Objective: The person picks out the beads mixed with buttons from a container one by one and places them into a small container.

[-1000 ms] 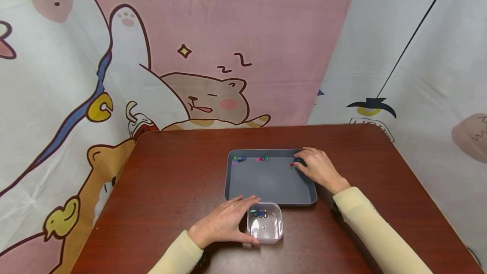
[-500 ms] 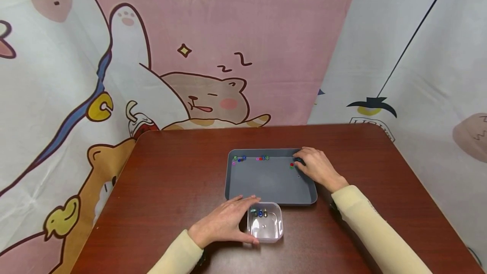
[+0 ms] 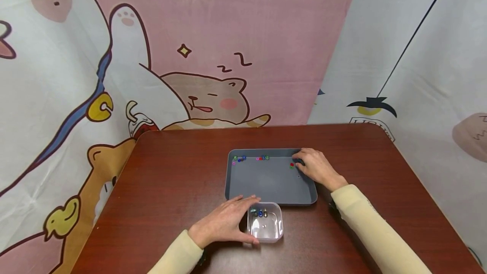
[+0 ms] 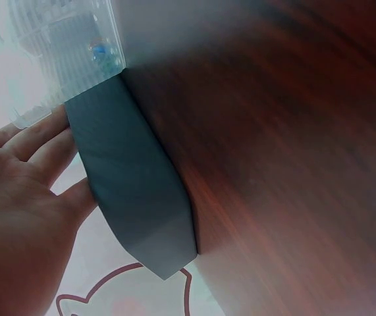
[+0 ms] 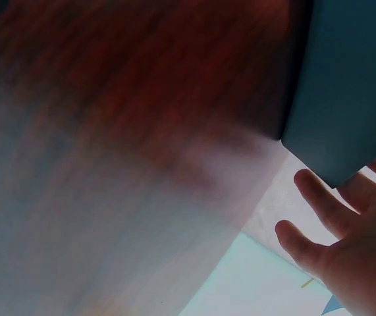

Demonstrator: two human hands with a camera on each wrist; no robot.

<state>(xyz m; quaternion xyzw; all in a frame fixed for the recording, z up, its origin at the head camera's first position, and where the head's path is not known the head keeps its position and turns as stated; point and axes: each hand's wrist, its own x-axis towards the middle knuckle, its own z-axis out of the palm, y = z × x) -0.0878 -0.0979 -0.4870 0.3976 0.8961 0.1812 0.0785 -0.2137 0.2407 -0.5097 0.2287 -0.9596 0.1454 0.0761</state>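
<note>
My left hand (image 3: 224, 221) lies along the left side of a small clear plastic box (image 3: 274, 234), its fingers fairly straight and thumb at the near left corner. Inside the box sit several small coloured beads (image 3: 260, 213). My right hand (image 3: 317, 167) reaches over the far right corner of a grey tray (image 3: 262, 185), thumb and index finger apart and pointing down by dark beads (image 3: 299, 161), partly hidden. In the right wrist view the tray's outer wall (image 5: 346, 85) covers the fingertips nearest the tray, while other fingers stretch out loosely.
A red bead (image 3: 291, 165) and a green one lie just left of my right thumb. Two more clusters of beads, at the far left (image 3: 239, 160) and far middle (image 3: 262, 158), line the tray's back edge. A brown wooden table (image 3: 171, 181) carries everything; a printed cloth (image 3: 281, 54) hangs behind.
My right hand has shifted slightly left in the tray's far right corner. The left hand, box and other beads have stayed put.
</note>
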